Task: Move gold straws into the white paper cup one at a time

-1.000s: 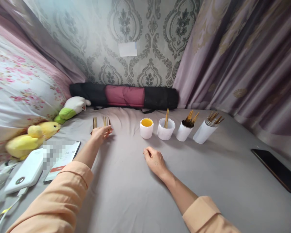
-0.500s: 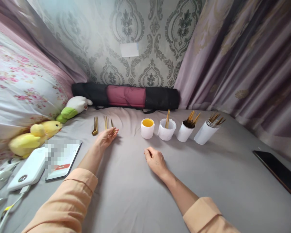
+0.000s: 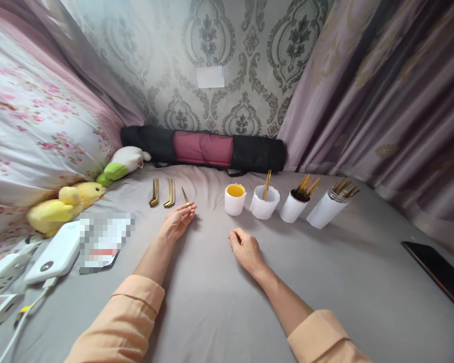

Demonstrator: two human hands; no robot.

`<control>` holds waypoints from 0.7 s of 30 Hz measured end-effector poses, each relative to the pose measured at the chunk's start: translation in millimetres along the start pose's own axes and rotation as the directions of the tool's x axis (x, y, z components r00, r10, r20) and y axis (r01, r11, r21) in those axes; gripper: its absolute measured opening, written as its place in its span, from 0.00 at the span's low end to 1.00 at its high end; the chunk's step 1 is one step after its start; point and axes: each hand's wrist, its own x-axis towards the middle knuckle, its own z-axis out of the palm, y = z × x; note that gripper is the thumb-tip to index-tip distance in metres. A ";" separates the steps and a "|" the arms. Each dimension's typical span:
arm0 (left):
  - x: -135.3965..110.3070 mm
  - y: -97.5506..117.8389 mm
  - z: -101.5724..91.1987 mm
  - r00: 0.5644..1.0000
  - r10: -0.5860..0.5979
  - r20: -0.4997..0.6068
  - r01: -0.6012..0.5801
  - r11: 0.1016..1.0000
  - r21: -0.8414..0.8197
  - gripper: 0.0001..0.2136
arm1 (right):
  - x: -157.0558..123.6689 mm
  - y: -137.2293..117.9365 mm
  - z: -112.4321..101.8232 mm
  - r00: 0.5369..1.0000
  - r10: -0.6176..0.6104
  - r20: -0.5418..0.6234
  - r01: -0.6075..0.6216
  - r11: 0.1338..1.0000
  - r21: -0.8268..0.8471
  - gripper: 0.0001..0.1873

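My left hand (image 3: 179, 220) is at the left of the grey sheet, its fingertips closed on the near end of a slim gold-coloured stick (image 3: 185, 194) whose pointed end shows beyond them. Left of it lie two small bundles of thin gold-coloured pieces bent at the near end, one bundle (image 3: 170, 191) closer to the hand and another bundle (image 3: 155, 191) farther left. My right hand (image 3: 246, 249) rests on the sheet, fingers curled in, with nothing showing in it. Beyond it stands a white cup with a yellow inside (image 3: 234, 203).
Right of the yellow-lined cup are a wide white cup (image 3: 264, 207) with a few gold sticks, a dark-lined cup (image 3: 293, 210) and a tilted white cup (image 3: 323, 212), both holding several sticks. A phone (image 3: 437, 275) lies far right. A power bank (image 3: 55, 254) and plush toys (image 3: 68, 201) are left.
The whole view has shifted slightly, so things appear farther right. My left hand has drawn a little clear of the bundles, whose bent ends now show. My right hand stays curled.
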 end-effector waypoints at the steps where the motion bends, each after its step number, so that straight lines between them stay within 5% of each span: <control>1: -2.4 -1.9 0.7 1.000 0.001 0.005 -0.001 1.000 -0.004 0.09 | 0.0 0.2 0.1 1.000 -0.002 -0.003 0.002 1.000 0.004 0.17; 11: -32.3 -19.8 12.9 0.997 0.012 0.074 -0.008 0.998 -0.062 0.10 | 5.0 5.5 1.2 1.000 0.018 0.019 -0.021 0.979 0.203 0.18; 21: -56.5 -38.0 22.5 0.995 -0.001 0.105 0.009 0.997 -0.078 0.10 | 6.8 3.0 -4.3 0.991 0.077 0.111 -0.121 0.871 0.476 0.20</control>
